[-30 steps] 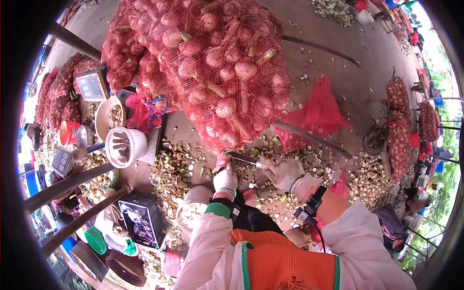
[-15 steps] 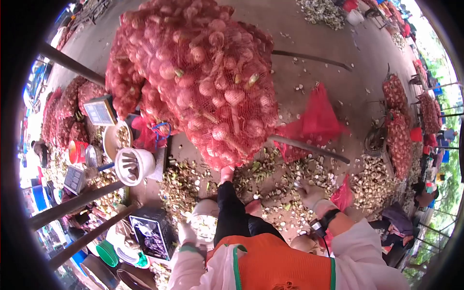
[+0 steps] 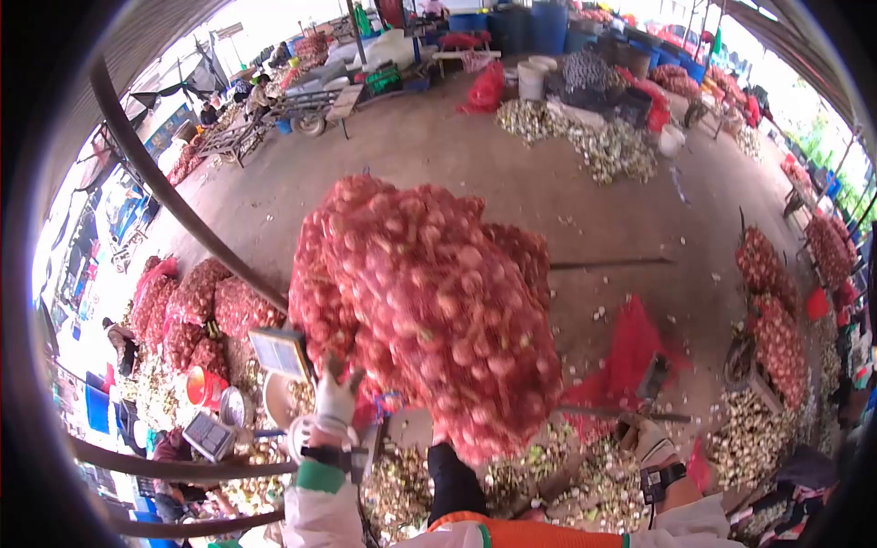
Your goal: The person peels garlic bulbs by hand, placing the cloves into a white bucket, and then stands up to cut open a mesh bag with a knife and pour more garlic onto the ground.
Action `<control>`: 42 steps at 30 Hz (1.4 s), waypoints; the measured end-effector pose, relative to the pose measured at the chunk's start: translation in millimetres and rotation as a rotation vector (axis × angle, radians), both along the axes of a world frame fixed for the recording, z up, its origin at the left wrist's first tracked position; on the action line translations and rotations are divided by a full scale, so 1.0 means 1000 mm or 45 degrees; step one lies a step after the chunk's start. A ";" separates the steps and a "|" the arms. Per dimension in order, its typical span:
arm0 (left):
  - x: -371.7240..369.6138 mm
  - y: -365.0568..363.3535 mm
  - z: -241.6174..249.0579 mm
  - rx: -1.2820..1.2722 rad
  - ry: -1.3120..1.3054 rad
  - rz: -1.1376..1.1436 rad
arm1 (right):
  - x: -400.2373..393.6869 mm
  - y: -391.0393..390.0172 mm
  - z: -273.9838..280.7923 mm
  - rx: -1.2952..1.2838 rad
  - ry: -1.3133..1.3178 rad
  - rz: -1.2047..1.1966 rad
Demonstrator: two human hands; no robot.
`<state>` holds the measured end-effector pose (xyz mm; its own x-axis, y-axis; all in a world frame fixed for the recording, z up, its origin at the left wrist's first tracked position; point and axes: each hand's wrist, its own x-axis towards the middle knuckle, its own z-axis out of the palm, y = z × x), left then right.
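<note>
Stacked red mesh sacks of bulbs (image 3: 448,310) fill the middle, on a cart with metal bars. My left hand (image 3: 336,400), in a pale glove, is raised at the left of the sacks with its fingers apart, just below a scale display (image 3: 280,353). Nothing shows in it. My right hand (image 3: 650,442), also gloved, is to the right of the sacks beside the end of a metal bar (image 3: 630,416); its fingers are partly curled, and whether they touch the bar is unclear. A red mesh cloth (image 3: 630,356) lies behind that bar.
More full sacks (image 3: 194,297) stand at the left and others (image 3: 776,338) at the right. Loose bulbs (image 3: 754,438) cover the floor near me. A curved metal pole (image 3: 183,205) crosses the left side. Other people (image 3: 260,94) sit in the far left background.
The view has tilted up, showing more floor and background. My left hand has risen from low beside my body to the scale display. My right hand has moved forward to the bar's end.
</note>
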<state>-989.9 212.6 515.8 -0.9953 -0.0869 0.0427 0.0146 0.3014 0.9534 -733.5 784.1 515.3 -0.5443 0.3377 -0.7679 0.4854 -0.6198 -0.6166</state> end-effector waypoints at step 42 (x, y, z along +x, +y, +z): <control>-0.151 -0.008 0.119 -0.720 0.385 -0.476 | -0.415 -0.157 0.215 0.358 0.481 0.808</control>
